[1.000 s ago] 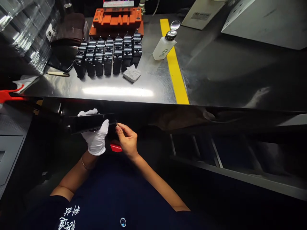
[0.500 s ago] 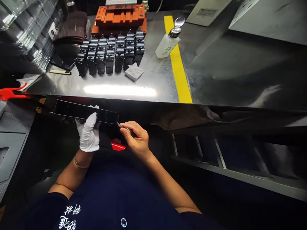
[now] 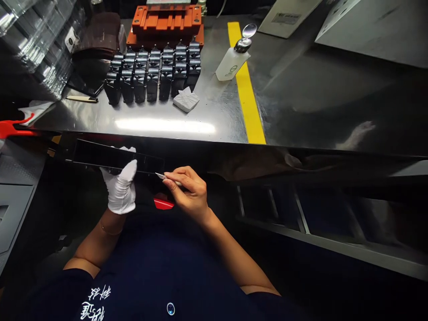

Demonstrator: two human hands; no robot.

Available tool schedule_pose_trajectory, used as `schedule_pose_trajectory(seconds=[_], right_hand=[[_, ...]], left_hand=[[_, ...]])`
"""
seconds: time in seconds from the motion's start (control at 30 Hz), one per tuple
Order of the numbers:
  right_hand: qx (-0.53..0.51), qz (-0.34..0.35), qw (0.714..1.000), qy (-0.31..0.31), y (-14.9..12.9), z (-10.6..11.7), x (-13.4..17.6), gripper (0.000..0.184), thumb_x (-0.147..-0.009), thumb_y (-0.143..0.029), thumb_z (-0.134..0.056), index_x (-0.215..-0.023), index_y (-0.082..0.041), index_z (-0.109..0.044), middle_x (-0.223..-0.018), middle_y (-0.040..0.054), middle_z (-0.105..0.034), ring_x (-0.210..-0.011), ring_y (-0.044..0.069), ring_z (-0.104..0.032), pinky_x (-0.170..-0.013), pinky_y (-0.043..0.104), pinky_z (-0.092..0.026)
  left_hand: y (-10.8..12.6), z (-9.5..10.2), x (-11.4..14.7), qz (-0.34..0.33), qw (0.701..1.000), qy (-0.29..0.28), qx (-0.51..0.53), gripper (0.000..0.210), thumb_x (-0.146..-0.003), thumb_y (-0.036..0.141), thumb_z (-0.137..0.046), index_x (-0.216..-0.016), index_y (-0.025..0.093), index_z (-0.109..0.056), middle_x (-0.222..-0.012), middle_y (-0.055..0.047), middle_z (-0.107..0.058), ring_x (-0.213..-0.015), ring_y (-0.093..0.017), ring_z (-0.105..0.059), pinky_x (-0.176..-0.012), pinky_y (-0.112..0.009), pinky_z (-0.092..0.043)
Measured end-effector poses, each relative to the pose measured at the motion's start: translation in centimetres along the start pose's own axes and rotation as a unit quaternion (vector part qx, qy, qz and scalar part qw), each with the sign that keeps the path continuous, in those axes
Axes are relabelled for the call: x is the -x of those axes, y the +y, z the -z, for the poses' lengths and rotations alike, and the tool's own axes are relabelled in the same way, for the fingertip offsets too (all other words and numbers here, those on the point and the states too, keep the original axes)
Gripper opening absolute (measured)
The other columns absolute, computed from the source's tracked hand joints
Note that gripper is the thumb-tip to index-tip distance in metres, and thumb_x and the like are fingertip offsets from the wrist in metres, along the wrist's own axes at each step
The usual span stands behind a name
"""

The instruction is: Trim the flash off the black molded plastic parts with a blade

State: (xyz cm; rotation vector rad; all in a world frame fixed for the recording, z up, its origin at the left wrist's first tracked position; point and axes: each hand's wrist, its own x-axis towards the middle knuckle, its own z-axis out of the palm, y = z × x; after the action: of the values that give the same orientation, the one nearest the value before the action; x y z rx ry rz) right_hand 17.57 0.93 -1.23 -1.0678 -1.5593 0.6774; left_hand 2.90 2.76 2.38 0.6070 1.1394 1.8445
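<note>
My left hand [image 3: 122, 187], in a white glove, grips a long black rectangular panel [image 3: 96, 154] with thin bright edges, thumb on its face. The panel is held just below the front edge of the metal table. Bare, my right hand [image 3: 187, 189] pinches a small knife [image 3: 160, 175] with a pointed, shiny blade. Its tip lies at the panel's lower edge, near the right end; whether it touches cannot be made out. Most of the knife's handle is hidden by my fingers. Below the blade shows a red piece [image 3: 163, 203], partly in the dark.
Several black moulded parts [image 3: 153, 78] stand in rows on the metal table [image 3: 220, 104], before an orange fixture [image 3: 167, 20]. Near them are a folded white wipe [image 3: 186, 100], a pump bottle [image 3: 232, 62] and a pen-like tool [image 3: 82, 98]. Clear plastic trays [image 3: 40, 40] are stacked at the left.
The blade has shifted a little left along the panel's lower edge and lies flatter. The panel has tilted slightly, losing its bright outline on the right.
</note>
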Motion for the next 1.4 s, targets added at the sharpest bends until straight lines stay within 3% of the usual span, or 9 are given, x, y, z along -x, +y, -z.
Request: schedule_pose_trajectory(seconds=[0.13,0.27,0.5,0.67,0.83,0.93,1.03,1.17,1.4], right_hand=[[0.02,-0.017,1.0,0.013,1.3,-0.2,-0.5,0.013,-0.084,-0.026,-0.066,-0.093,-0.025,-0.075,-0.08,0.0034,-0.062,-0.068,0.013,-0.059,-0.057,0.027,-0.05],[0.043,-0.039,0.996,0.068,2.1,0.4,-1.3,0.011,-0.084,-0.027,-0.064,-0.087,-0.025,-0.075,-0.076,0.0033,-0.063,-0.07,0.015,-0.06,-0.063,0.031,-0.052],[-0.003,-0.019,0.999,-0.037,0.3,1.0,0.0,0.012,-0.083,-0.023,-0.066,-0.091,-0.024,-0.075,-0.077,0.003,-0.063,-0.066,0.013,-0.06,-0.056,0.026,-0.049],[0.029,-0.041,0.999,0.009,1.6,1.4,-0.6,0.011,-0.083,-0.024,-0.065,-0.086,-0.024,-0.075,-0.073,0.0025,-0.062,-0.066,0.014,-0.059,-0.059,0.029,-0.05],[-0.02,0.014,0.991,-0.131,0.2,3.2,-0.2,0.013,-0.082,-0.023,-0.066,-0.093,-0.023,-0.075,-0.075,0.0032,-0.064,-0.063,0.012,-0.059,-0.051,0.024,-0.048],[-0.028,0.041,0.977,-0.207,-0.5,3.8,0.0,0.013,-0.084,-0.023,-0.065,-0.093,-0.022,-0.075,-0.075,0.0029,-0.063,-0.059,0.01,-0.057,-0.048,0.022,-0.045],[-0.024,0.048,0.97,-0.238,-0.3,3.7,-0.5,0.012,-0.085,-0.024,-0.065,-0.092,-0.021,-0.075,-0.075,0.0026,-0.062,-0.056,0.009,-0.056,-0.047,0.021,-0.043],[-0.022,0.043,0.977,-0.208,0.7,3.3,-2.0,0.012,-0.084,-0.026,-0.065,-0.091,-0.022,-0.075,-0.074,0.0026,-0.061,-0.058,0.009,-0.055,-0.048,0.022,-0.043],[0.037,0.03,0.997,-0.062,2.7,3.7,-6.2,0.012,-0.082,-0.031,-0.067,-0.083,-0.023,-0.076,-0.074,0.0037,-0.066,-0.068,0.015,-0.06,-0.063,0.029,-0.05]], left_hand=[[0.6,0.1,0.3,0.02,1.0,0.002,-0.005,0.045,-0.061,0.02,-0.084,-0.102,0.029,-0.067,-0.095,0.005,-0.071,-0.098,-0.018,-0.068,-0.097,-0.035,-0.052],[0.9,0.6,1.2,0.117,0.993,-0.027,0.02,0.043,-0.063,0.024,-0.083,-0.103,0.029,-0.066,-0.092,0.005,-0.071,-0.09,-0.017,-0.069,-0.092,-0.037,-0.054],[-0.1,0.9,0.6,0.098,0.995,0.01,0.023,0.035,-0.067,0.022,-0.079,-0.099,0.028,-0.065,-0.092,0.007,-0.07,-0.092,-0.015,-0.068,-0.097,-0.035,-0.05],[0.7,0.8,0.6,0.211,0.974,-0.074,0.028,0.038,-0.065,0.032,-0.079,-0.097,0.023,-0.062,-0.086,0.002,-0.068,-0.076,-0.015,-0.067,-0.077,-0.034,-0.057],[0.5,0.8,-0.5,0.26,0.959,-0.105,-0.038,0.033,-0.07,0.043,-0.075,-0.087,0.02,-0.057,-0.075,0.003,-0.062,-0.057,-0.01,-0.059,-0.056,-0.024,-0.05],[0.0,1.0,-1.1,0.251,0.959,-0.119,-0.062,0.033,-0.071,0.042,-0.075,-0.089,0.021,-0.057,-0.073,0.004,-0.058,-0.057,-0.009,-0.056,-0.055,-0.022,-0.048],[-0.2,1.1,-1.3,0.218,0.961,-0.145,-0.085,0.034,-0.071,0.039,-0.076,-0.093,0.02,-0.059,-0.078,0.004,-0.056,-0.064,-0.008,-0.055,-0.06,-0.021,-0.047],[0.0,1.3,-0.9,0.204,0.949,-0.201,-0.131,0.035,-0.071,0.036,-0.076,-0.098,0.018,-0.06,-0.089,0.0,-0.058,-0.078,-0.011,-0.055,-0.068,-0.022,-0.048],[0.6,2.0,0.8,0.288,0.891,-0.32,-0.142,0.046,-0.068,0.037,-0.078,-0.106,0.019,-0.058,-0.094,-0.003,-0.058,-0.083,-0.015,-0.056,-0.07,-0.026,-0.048]])
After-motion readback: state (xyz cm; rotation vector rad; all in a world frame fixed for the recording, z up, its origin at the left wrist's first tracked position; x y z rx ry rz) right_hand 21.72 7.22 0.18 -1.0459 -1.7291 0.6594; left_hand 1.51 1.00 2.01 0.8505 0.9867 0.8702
